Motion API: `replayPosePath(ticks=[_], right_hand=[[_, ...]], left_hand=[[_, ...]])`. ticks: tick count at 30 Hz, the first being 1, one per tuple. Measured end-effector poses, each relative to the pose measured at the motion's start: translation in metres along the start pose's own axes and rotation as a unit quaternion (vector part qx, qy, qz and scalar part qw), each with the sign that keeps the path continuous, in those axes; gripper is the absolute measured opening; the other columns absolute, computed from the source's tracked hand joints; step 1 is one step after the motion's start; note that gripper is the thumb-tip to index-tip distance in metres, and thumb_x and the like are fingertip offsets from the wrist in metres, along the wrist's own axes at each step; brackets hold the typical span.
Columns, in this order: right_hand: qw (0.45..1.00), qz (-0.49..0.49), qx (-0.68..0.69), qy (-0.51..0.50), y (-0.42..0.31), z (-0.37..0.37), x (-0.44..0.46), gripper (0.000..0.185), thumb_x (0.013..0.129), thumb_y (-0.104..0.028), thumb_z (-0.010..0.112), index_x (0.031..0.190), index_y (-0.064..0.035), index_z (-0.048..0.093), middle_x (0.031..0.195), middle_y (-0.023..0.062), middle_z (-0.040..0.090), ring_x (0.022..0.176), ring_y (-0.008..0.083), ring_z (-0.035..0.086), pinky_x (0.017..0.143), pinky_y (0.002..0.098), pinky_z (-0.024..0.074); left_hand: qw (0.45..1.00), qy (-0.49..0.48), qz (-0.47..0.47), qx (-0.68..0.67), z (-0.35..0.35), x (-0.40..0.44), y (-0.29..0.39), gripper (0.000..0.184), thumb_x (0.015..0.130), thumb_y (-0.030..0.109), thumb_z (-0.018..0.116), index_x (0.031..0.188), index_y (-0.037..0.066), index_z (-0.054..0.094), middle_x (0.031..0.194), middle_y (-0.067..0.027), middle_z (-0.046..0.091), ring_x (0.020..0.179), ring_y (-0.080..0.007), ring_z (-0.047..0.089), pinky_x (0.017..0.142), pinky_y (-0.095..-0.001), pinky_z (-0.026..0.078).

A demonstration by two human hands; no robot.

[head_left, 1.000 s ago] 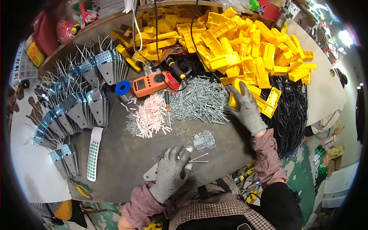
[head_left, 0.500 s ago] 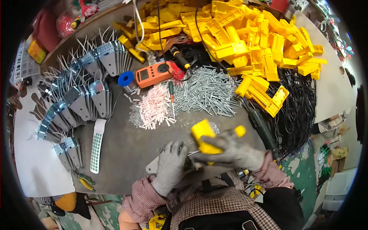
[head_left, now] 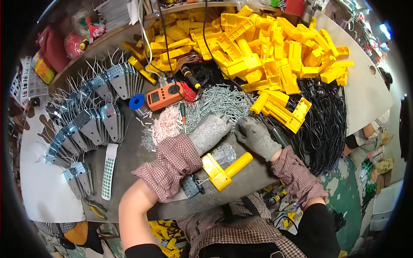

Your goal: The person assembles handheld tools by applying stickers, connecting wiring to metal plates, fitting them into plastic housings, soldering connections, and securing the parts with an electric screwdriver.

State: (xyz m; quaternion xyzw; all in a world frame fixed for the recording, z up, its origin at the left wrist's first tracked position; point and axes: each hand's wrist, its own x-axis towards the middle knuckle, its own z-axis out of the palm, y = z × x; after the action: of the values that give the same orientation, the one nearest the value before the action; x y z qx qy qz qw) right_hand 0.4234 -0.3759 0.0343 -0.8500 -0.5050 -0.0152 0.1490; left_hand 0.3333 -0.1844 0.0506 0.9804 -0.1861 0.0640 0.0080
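My gloved left hand [head_left: 211, 131] reaches into the near side of the screw pile [head_left: 226, 102], fingers together at the screws. Beside it my gloved right hand [head_left: 254, 134] touches the pile's right edge with its fingers curled. Whether either hand holds a screw is too small to tell. Below them a yellow housing part [head_left: 219, 173] with a round handle lies on the table. Clear plastic pieces [head_left: 224, 155] lie just behind it. A metal bracket [head_left: 191, 187] with wires is partly under my left sleeve.
Pink sleeves [head_left: 167, 124] and a screwdriver [head_left: 183, 115] lie left of the screws. An orange meter [head_left: 164, 96] and solder spool [head_left: 137, 102] stand behind. Wired brackets [head_left: 88, 124] line the left, yellow housings [head_left: 266, 56] the back, black cables [head_left: 322, 124] the right.
My right hand brought a yellow housing from the right and let it go at the front. Both hands have moved away to the screw pile.
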Motion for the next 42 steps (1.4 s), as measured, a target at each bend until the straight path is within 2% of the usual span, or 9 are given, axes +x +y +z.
replayPosePath(ticks=[5, 8, 10, 12, 16, 26, 34, 38, 42], right_hand=[[0.980, -0.013, 0.165, 0.107, -0.012, -0.021, -0.015, 0.016, 0.088, -0.009, 0.067, 0.100, -0.0003, 0.061, 0.096, 0.0180, 0.063, 0.090, 0.0379, 0.062, 0.080, 0.0421, 0.0518], [0.955, -0.125, 0.257, 0.077, -0.027, -0.031, -0.045, 0.017, 0.087, -0.009, 0.067, 0.102, -0.0044, 0.062, 0.098, 0.0124, 0.062, 0.092, 0.0320, 0.062, 0.082, 0.0419, 0.0498], [0.946, -0.211, 0.232, -0.083, -0.031, -0.038, -0.064, 0.023, 0.083, -0.009, 0.069, 0.106, -0.0098, 0.065, 0.095, 0.0080, 0.061, 0.092, 0.0277, 0.061, 0.087, 0.0401, 0.0450], [0.932, -0.229, 0.257, -0.116, -0.030, -0.025, -0.071, 0.026, 0.079, -0.010, 0.071, 0.104, -0.0142, 0.066, 0.096, 0.0056, 0.061, 0.096, 0.0251, 0.061, 0.091, 0.0397, 0.0413], [0.934, -0.252, 0.203, -0.153, -0.028, -0.018, -0.071, 0.025, 0.080, -0.013, 0.070, 0.104, -0.0164, 0.066, 0.098, 0.0041, 0.061, 0.096, 0.0265, 0.060, 0.090, 0.0424, 0.0410], [0.926, -0.255, 0.264, -0.091, -0.028, -0.011, -0.070, 0.012, 0.081, -0.015, 0.070, 0.092, -0.0164, 0.068, 0.090, 0.0023, 0.062, 0.090, 0.0243, 0.061, 0.088, 0.0392, 0.0412], [0.946, -0.186, 0.256, -0.066, -0.041, 0.022, -0.083, 0.007, 0.082, -0.014, 0.069, 0.088, -0.0128, 0.064, 0.092, 0.0020, 0.064, 0.090, 0.0236, 0.062, 0.089, 0.0408, 0.0430], [0.917, -0.236, 0.300, -0.111, -0.059, -0.003, -0.080, 0.025, 0.083, -0.013, 0.071, 0.107, -0.0142, 0.064, 0.107, 0.0066, 0.064, 0.106, 0.0290, 0.061, 0.097, 0.0419, 0.0434], [0.969, -0.215, 0.120, -0.008, -0.043, -0.003, -0.073, 0.039, 0.082, -0.009, 0.070, 0.119, -0.0105, 0.058, 0.117, 0.0098, 0.060, 0.111, 0.0328, 0.058, 0.099, 0.0420, 0.0435]], left_hand=[[0.978, 0.072, -0.100, -0.168, -0.007, -0.009, -0.007, 0.023, 0.082, 0.010, 0.066, 0.104, 0.004, 0.061, 0.100, -0.0149, 0.062, 0.095, -0.0347, 0.063, 0.081, -0.0400, 0.053], [0.886, 0.157, -0.238, -0.365, -0.021, -0.023, 0.008, 0.021, 0.090, 0.007, 0.060, 0.110, 0.002, 0.057, 0.096, -0.0134, 0.064, 0.086, -0.0275, 0.065, 0.077, -0.0348, 0.053], [0.752, 0.119, -0.298, -0.576, -0.022, -0.033, 0.029, 0.024, 0.094, 0.006, 0.061, 0.116, -0.001, 0.055, 0.098, -0.0060, 0.062, 0.092, -0.0123, 0.060, 0.084, -0.0277, 0.053], [0.713, 0.017, -0.279, -0.643, -0.018, -0.044, 0.052, 0.027, 0.095, 0.007, 0.063, 0.119, -0.002, 0.055, 0.102, -0.0061, 0.062, 0.094, -0.0115, 0.061, 0.088, -0.0273, 0.053], [0.849, -0.056, -0.257, -0.457, -0.017, -0.040, 0.066, 0.028, 0.090, 0.009, 0.066, 0.116, -0.002, 0.063, 0.100, -0.0173, 0.069, 0.095, -0.0252, 0.068, 0.084, -0.0357, 0.054], [0.885, -0.131, -0.230, -0.384, -0.014, -0.036, 0.065, 0.024, 0.086, 0.017, 0.068, 0.104, 0.001, 0.063, 0.088, -0.0185, 0.066, 0.086, -0.0331, 0.068, 0.077, -0.0415, 0.054], [0.935, -0.246, -0.044, -0.250, -0.042, -0.068, 0.052, 0.056, 0.076, 0.027, 0.080, 0.125, 0.011, 0.059, 0.123, -0.0106, 0.055, 0.117, -0.0332, 0.051, 0.096, -0.0448, 0.046], [0.941, -0.198, -0.090, -0.261, -0.043, -0.085, 0.057, 0.062, 0.074, 0.032, 0.081, 0.127, 0.010, 0.058, 0.126, -0.0104, 0.055, 0.119, -0.0338, 0.051, 0.099, -0.0466, 0.044], [0.936, 0.013, -0.221, -0.273, -0.052, -0.133, 0.069, 0.079, 0.072, 0.038, 0.084, 0.137, 0.007, 0.051, 0.136, -0.0184, 0.049, 0.125, -0.0377, 0.047, 0.103, -0.0480, 0.041]])
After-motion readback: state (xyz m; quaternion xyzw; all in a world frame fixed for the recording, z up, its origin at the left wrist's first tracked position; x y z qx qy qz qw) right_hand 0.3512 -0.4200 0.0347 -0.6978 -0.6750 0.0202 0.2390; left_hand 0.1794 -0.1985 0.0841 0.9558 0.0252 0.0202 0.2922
